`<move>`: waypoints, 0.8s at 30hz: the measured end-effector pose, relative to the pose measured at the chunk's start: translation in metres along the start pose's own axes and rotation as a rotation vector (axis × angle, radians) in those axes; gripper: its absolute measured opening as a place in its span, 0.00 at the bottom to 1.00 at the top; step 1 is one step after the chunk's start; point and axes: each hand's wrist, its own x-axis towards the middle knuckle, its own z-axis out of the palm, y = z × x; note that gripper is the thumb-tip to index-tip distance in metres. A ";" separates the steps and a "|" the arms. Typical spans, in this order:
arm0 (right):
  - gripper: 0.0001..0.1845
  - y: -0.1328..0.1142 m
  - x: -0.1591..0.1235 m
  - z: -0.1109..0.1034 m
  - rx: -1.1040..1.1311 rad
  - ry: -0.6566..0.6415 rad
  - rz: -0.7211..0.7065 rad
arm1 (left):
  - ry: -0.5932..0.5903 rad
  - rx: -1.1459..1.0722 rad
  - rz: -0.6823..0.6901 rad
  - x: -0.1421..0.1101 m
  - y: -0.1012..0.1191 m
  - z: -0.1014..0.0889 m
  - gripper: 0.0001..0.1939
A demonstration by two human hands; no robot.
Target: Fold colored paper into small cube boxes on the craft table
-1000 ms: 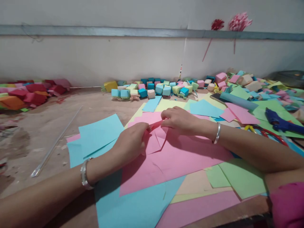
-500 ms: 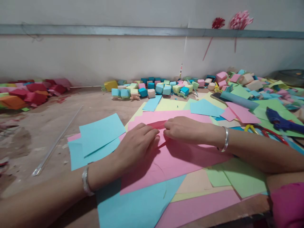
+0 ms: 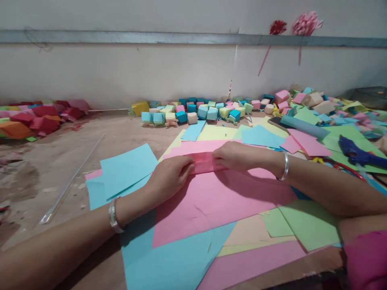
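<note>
A piece of folded pink paper (image 3: 203, 162) stretches between my hands, its long folded sides standing up a little. My left hand (image 3: 173, 173) pinches its left end between thumb and fingers. At its right end, the curled fingers of my right hand (image 3: 234, 156) grip the paper, hiding that end. Beneath both hands lies a large pink sheet (image 3: 217, 205), which rests partly over a blue sheet (image 3: 172, 257). Smaller light-blue sheets (image 3: 127, 167) are stacked to the left of my left hand.
Folded paper boxes (image 3: 183, 117) line the wall, with a heap of others (image 3: 320, 104) at right and red ones (image 3: 45, 119) at left. A blue glue gun (image 3: 352, 151), red-handled scissors (image 3: 347, 169) and a phone (image 3: 276, 123) lie right. A clear stick (image 3: 72, 179) lies left.
The pink paper's raised flap has been folded in, leaving a long narrow strip shape. My hands have shifted to its two ends, slightly farther apart than half a second ago.
</note>
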 end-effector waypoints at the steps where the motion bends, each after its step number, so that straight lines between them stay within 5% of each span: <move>1: 0.12 0.002 0.002 0.000 0.024 -0.002 0.022 | -0.009 -0.019 -0.023 0.002 -0.002 0.000 0.13; 13: 0.09 0.000 0.007 0.005 0.133 0.024 0.131 | -0.014 0.082 -0.109 0.001 -0.003 0.005 0.17; 21: 0.10 0.006 0.008 0.007 0.107 0.013 0.094 | 0.004 0.109 -0.088 0.000 -0.001 0.006 0.10; 24: 0.09 -0.001 0.003 0.004 0.005 0.110 0.029 | 0.026 0.120 -0.037 0.001 -0.002 0.007 0.05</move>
